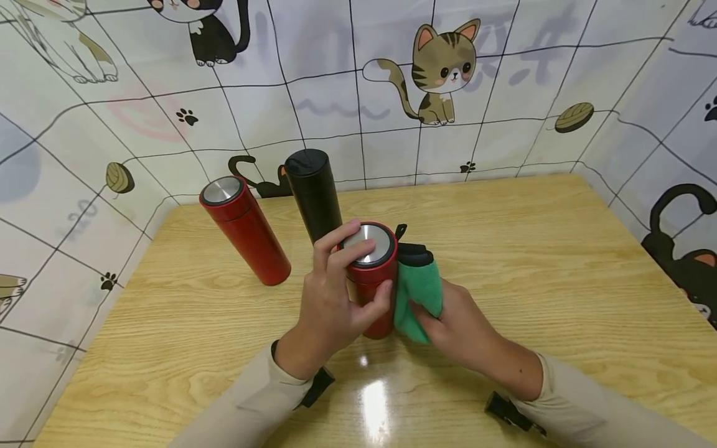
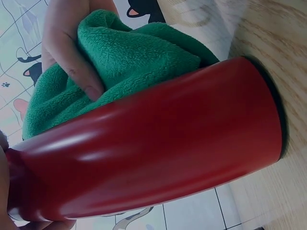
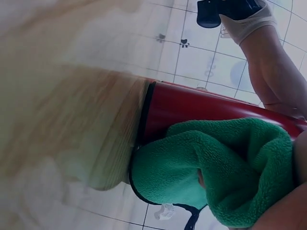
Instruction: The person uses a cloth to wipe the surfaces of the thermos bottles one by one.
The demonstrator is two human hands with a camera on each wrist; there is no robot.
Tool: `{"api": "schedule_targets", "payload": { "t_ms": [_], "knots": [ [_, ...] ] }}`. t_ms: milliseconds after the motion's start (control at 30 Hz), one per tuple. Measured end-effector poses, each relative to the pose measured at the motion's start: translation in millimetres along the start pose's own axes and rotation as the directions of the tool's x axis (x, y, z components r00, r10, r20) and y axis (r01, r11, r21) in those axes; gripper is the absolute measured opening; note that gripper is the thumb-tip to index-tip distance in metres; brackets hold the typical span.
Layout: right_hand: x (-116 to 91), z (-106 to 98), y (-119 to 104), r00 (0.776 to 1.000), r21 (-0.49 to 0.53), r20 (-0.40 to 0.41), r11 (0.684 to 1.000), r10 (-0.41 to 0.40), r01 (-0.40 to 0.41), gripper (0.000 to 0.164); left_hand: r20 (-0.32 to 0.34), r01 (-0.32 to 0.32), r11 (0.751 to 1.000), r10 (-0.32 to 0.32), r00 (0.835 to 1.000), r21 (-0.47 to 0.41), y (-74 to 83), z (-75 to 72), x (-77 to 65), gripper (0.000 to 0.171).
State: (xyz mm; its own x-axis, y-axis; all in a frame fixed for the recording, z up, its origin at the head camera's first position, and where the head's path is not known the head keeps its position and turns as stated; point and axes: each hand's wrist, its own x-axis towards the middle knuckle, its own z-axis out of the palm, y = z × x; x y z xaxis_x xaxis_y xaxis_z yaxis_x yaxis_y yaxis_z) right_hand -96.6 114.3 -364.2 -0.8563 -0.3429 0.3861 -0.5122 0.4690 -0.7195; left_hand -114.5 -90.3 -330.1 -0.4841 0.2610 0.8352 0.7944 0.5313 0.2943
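Cat-printed walls (image 1: 521,87) rise behind a glossy, pale wooden table (image 1: 538,261). From where I stand, the black flask (image 1: 315,196) loses its lower part behind the left hand (image 1: 332,302) and the front red flask (image 2: 158,139), and most fingers of the right hand (image 1: 459,320) vanish into the green cloth (image 1: 417,289). Off to the left, well apart, stands the second red flask (image 1: 249,239), silver-topped. Smooth and softly shining, the front red flask stands near the table's middle; the left hand grips its top, two fingers over the silver lid (image 1: 382,239), thumb against the side, while the right hand clutches the fuzzy, bunched cloth against its right side.
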Motion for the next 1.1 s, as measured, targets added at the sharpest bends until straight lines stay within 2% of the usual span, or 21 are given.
{"api": "schedule_targets", "payload": {
  "t_ms": [167, 267, 333, 433, 567, 733, 900, 1100],
  "knots": [
    [-3.1, -1.2, -2.9, 0.995, -0.010, -0.099, 1.000, -0.029, 0.028, 0.026, 0.001, 0.004, 1.000, -0.004, 1.000, -0.005, 0.7, 0.4, -0.1, 0.046],
    [-4.8, -3.4, -6.4, 0.979, 0.010, -0.184, 0.996, -0.090, 0.094, 0.031, 0.001, 0.003, 1.000, -0.003, 1.000, -0.008, 1.1, 0.6, 0.3, 0.045],
    [-4.9, -4.8, -8.1, 0.969, 0.040, -0.212, 0.989, -0.127, 0.139, 0.036, 0.001, 0.003, 1.000, -0.003, 1.000, -0.013, 1.3, 0.5, 0.6, 0.045],
    [-3.8, -4.7, -8.5, 0.969, 0.058, -0.206, 0.987, -0.138, 0.153, 0.037, -0.004, 0.005, 1.000, -0.005, 1.000, -0.015, 1.3, 0.3, 1.1, 0.045],
    [-1.5, -3.0, -5.5, 0.993, 0.031, -0.102, 0.997, -0.065, 0.069, 0.023, -0.008, 0.005, 1.000, -0.005, 1.000, -0.012, 1.1, 0.1, 0.6, 0.045],
    [0.5, -1.8, -1.8, 0.999, 0.015, -0.014, 0.999, -0.029, 0.029, 0.018, 0.002, -0.012, 0.999, 0.012, 1.000, -0.039, 0.0, -2.6, 1.1, 0.045],
    [0.1, -1.0, -1.4, 0.998, 0.002, -0.045, 0.999, -0.042, 0.042, 0.018, 0.039, -0.028, 0.994, 0.032, 0.999, -0.109, -2.9, -7.3, 4.2, 0.045],
    [-1.6, -0.6, -4.0, 0.978, 0.006, -0.169, 0.993, -0.119, 0.122, 0.032, 0.050, -0.026, 0.983, 0.036, 0.998, -0.184, -4.6, -8.0, 5.0, 0.043]
  ]
}}
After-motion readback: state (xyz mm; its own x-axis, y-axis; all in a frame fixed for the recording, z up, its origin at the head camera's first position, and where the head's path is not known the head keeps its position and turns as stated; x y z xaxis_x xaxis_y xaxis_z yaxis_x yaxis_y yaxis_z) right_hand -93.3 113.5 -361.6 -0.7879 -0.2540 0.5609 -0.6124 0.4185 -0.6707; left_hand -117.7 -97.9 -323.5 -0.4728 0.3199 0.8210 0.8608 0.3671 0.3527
